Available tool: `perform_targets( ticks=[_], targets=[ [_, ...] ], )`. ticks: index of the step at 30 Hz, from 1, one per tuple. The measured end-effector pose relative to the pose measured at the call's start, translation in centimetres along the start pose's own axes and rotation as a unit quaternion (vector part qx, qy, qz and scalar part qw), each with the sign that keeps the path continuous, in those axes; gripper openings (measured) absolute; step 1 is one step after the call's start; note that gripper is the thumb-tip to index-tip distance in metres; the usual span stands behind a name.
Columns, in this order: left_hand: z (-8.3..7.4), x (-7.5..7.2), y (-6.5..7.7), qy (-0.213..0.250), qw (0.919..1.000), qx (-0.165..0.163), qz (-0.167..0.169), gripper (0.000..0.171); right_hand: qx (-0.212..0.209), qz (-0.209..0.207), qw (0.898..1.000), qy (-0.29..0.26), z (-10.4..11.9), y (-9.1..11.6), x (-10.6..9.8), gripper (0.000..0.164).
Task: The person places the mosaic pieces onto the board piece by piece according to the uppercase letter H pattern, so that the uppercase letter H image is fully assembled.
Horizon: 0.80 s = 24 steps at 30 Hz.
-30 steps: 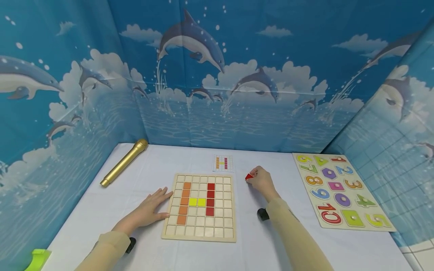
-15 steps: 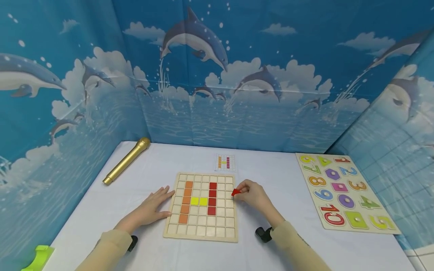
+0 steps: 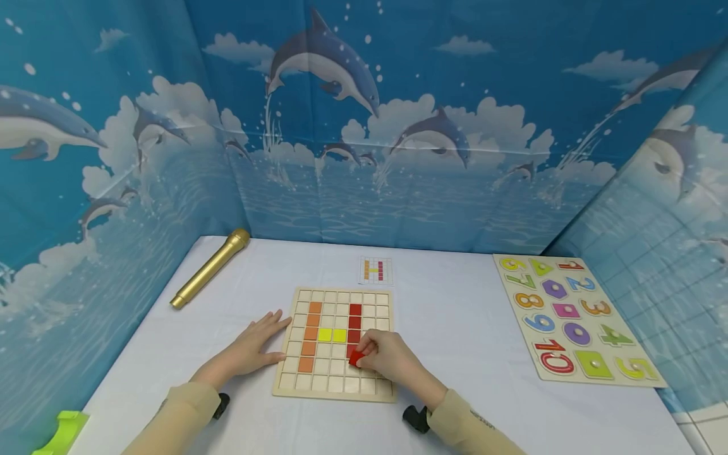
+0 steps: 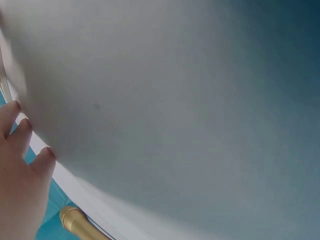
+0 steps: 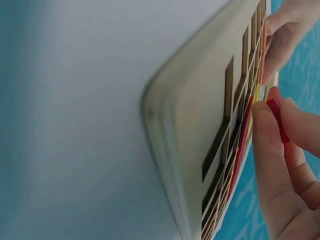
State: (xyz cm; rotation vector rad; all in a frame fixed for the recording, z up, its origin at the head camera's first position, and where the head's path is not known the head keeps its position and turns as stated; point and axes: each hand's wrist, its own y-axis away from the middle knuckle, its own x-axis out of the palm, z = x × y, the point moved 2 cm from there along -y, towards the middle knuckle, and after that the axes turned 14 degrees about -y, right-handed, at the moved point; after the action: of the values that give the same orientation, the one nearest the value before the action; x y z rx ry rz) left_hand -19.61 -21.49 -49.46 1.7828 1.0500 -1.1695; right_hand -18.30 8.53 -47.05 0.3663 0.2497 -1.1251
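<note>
A wooden grid board (image 3: 334, 394) lies on the table, holding a column of orange tiles (image 3: 311, 333), two yellow tiles (image 3: 332, 335) and a column of red tiles (image 3: 354, 322). My right hand (image 3: 392, 360) pinches a loose red tile (image 5: 278, 111) between thumb and finger, over the board at the lower end of the red column. At the board's left edge my left hand (image 3: 250, 346) lies with fingers spread, fingertips right at the rim. A small pattern card (image 3: 376, 270) behind the board shows similar orange, yellow and red squares.
A gold microphone (image 3: 210, 268) lies at the back left. To the right is a number and shape puzzle board (image 3: 574, 319). A green curved piece (image 3: 62, 433) sits at the front left corner. Dolphin-print curtains (image 3: 364, 126) surround the table.
My right hand has carried the red tile from right of the board, leftward and nearer, to over the red column's lower end. The left hand has stayed at the board's edge.
</note>
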Motion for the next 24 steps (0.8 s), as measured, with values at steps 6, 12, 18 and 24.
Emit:
perform_targets(
  ticks=[6,12,18,24],
  targets=[
    [0.0,0.0,0.1,0.001,1.0,-0.001,-0.002,0.076,-0.005,0.016,0.999,0.037,0.2,-0.2,1.1,0.014],
    [0.0,-0.1,0.0,-0.002,1.0,0.001,-0.002,0.077,-0.022,0.009,0.998,0.062,0.2,-0.2,1.6,0.016],
    [0.0,-0.1,0.0,0.0,1.0,0.004,-0.005,0.077,-0.048,-0.012,0.994,0.101,0.1,-0.2,1.7,0.02],
    [-0.1,0.0,0.1,0.001,1.0,-0.002,0.001,0.076,-0.053,-0.012,0.992,0.116,-0.1,0.0,1.9,0.021]
  ],
)
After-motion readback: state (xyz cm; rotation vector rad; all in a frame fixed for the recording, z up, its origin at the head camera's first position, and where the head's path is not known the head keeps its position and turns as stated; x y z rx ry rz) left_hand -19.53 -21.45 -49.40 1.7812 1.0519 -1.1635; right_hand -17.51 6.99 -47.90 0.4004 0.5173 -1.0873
